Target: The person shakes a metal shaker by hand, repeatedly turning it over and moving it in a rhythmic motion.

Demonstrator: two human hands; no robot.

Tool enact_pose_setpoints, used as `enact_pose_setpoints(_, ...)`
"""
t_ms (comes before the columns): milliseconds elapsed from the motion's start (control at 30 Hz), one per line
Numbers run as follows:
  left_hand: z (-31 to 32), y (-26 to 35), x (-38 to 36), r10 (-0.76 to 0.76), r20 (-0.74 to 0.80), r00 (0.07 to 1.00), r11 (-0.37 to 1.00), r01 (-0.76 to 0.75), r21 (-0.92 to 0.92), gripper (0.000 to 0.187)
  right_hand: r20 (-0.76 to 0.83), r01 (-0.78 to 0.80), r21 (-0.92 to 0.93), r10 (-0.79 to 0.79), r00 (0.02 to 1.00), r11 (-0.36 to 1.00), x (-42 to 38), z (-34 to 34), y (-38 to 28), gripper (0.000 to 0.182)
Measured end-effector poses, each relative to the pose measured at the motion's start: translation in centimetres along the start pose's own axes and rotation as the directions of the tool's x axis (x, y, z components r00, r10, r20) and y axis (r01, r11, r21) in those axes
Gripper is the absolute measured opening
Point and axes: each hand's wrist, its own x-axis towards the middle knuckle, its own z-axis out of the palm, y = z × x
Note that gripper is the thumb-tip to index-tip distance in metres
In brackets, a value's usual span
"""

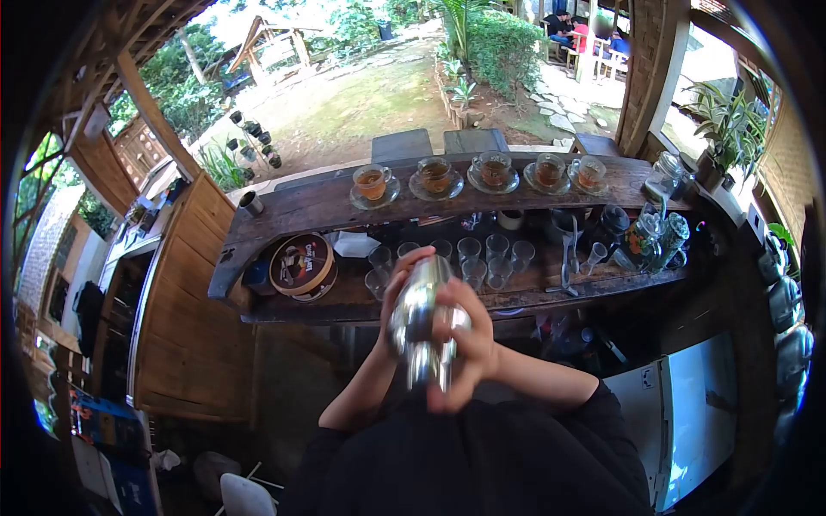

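Note:
A shiny metal cocktail shaker (416, 320) is held in front of my chest, tilted and slightly blurred. Along its left side, my left hand (396, 282) is wrapped with the fingers reaching toward the top. My right hand (472, 331) grips the shaker from the right, its fingers across the front. Just beyond the shaker, several clear glasses (496, 249) stand on the lower counter shelf. On the upper counter, a row of glass cups of amber drink (434, 177) sits on glass saucers.
A round box (302, 265) lies on the lower shelf at left, with a metal cup (250, 204) above it. Metal tongs (570, 258), a glass pitcher (641, 241) and a jar (664, 178) stand at right. A white fridge (701, 413) is at lower right. People sit outside.

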Motion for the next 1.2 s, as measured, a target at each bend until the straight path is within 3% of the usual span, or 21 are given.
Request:
enact_pose_setpoints(33,-1.9,-2.6,0.0,-0.054,0.016,0.998,0.998,0.053,0.045,0.053,0.052,-0.170,-0.023,0.171,0.984,0.985,2.2,-1.3,-0.5,0.071)
enact_pose_setpoints(100,-2.2,-4.6,-1.4,-0.386,-0.226,0.894,0.903,0.316,-0.291,0.046,-0.031,0.036,-0.232,-0.044,0.999,0.972,3.1,-0.4,1.6,0.063)
enact_pose_setpoints(167,-0.4,-4.0,-1.8,-0.224,-0.201,0.953,0.931,0.148,-0.335,0.052,-0.066,0.156,-0.233,-0.176,0.982,0.960,4.1,-0.7,0.1,0.062)
enact_pose_setpoints(233,0.6,-1.8,-0.5,-0.080,-0.090,0.993,0.984,0.064,-0.166,0.063,-0.021,0.384,-0.215,-0.398,0.917,0.898,4.2,-1.5,-2.7,0.067)
enact_pose_setpoints(300,3.9,1.8,-0.5,0.209,-0.169,0.963,0.968,-0.180,0.172,0.077,-0.256,0.607,-0.148,-0.623,0.739,0.781,3.1,-0.1,-2.5,0.061)
enact_pose_setpoints(367,4.0,1.1,-0.1,0.239,-0.214,0.947,0.966,-0.208,0.156,0.069,-0.264,0.524,-0.191,-0.558,0.787,0.830,3.6,-0.3,-2.5,0.064)
enact_pose_setpoints(400,3.5,1.2,0.2,0.060,-0.169,0.984,0.993,-0.041,0.114,0.059,-0.272,0.442,-0.242,-0.497,0.824,0.864,4.1,-0.5,-2.2,0.067)
enact_pose_setpoints(433,4.5,3.0,0.7,-0.126,-0.176,0.976,0.989,0.138,0.057,0.052,-0.081,0.476,-0.125,-0.487,0.870,0.871,3.6,-1.3,0.1,0.059)
enact_pose_setpoints(467,3.7,1.7,0.2,-0.130,-0.184,0.974,0.989,0.141,0.053,0.052,-0.061,0.412,-0.190,-0.430,0.901,0.891,3.8,-1.0,0.4,0.055)
enact_pose_setpoints(533,1.2,-1.4,0.1,-0.252,0.056,0.966,0.759,0.234,-0.607,0.047,-0.038,0.350,-0.166,-0.361,0.932,0.922,5.0,-1.4,-1.3,0.048)
enact_pose_setpoints(567,1.4,-0.4,0.1,-0.248,0.057,0.967,0.763,0.231,-0.603,0.047,-0.028,0.377,-0.130,-0.384,0.923,0.917,5.7,-2.0,-3.8,0.059)
enact_pose_setpoints(633,2.8,3.3,-0.6,-0.017,-0.047,0.999,0.998,0.020,0.054,0.059,-0.162,0.440,-0.158,-0.462,0.872,0.884,2.7,0.6,-4.3,0.065)
enact_pose_setpoints(700,3.5,4.3,-1.5,0.140,-0.125,0.982,0.986,-0.127,0.107,0.057,-0.182,0.689,-0.261,-0.736,0.652,0.676,4.3,-0.5,-4.1,0.066)
enact_pose_setpoints(767,2.4,3.5,-0.8,-0.025,-0.219,0.975,0.997,0.040,0.061,0.052,-0.094,0.604,-0.117,-0.615,0.783,0.788,2.8,-0.2,-1.1,0.063)
enact_pose_setpoints(800,-1.3,1.0,-0.5,-0.220,-0.122,0.968,0.975,0.216,-0.040,0.047,-0.039,0.503,-0.103,-0.509,0.860,0.858,2.5,-0.1,0.2,0.060)
enact_pose_setpoints(833,-3.4,-1.0,-0.1,-0.370,0.018,0.929,0.865,0.351,-0.360,0.048,0.098,0.246,-0.032,-0.242,0.965,0.969,2.5,-0.2,1.0,0.048)
enact_pose_setpoints(900,-4.8,-3.6,-1.7,-0.396,-0.161,0.904,0.834,0.280,-0.475,0.048,0.019,0.285,-0.191,-0.287,0.958,0.939,4.0,1.1,1.2,0.038)
enact_pose_setpoints(967,-1.5,2.9,-0.1,-0.362,0.009,0.932,0.844,0.332,-0.422,0.046,0.004,0.355,-0.065,-0.356,0.935,0.932,5.4,0.5,-1.8,0.049)
enact_pose_setpoints(1033,-0.2,6.2,-0.2,-0.078,0.015,0.997,0.994,0.076,0.084,0.044,-0.118,0.633,-0.144,-0.648,0.752,0.761,5.7,1.1,-2.6,0.061)
enact_pose_setpoints(1100,-0.5,6.5,0.2,0.063,0.029,0.998,0.982,-0.068,0.178,0.046,-0.079,0.540,-0.063,-0.543,0.836,0.839,4.7,1.3,-1.2,0.064)
enact_pose_setpoints(1200,-4.7,2.6,0.7,-0.095,0.047,0.994,0.995,0.097,-0.030,0.048,-0.010,0.296,-0.123,-0.300,0.954,0.947,4.7,4.2,2.1,0.056)
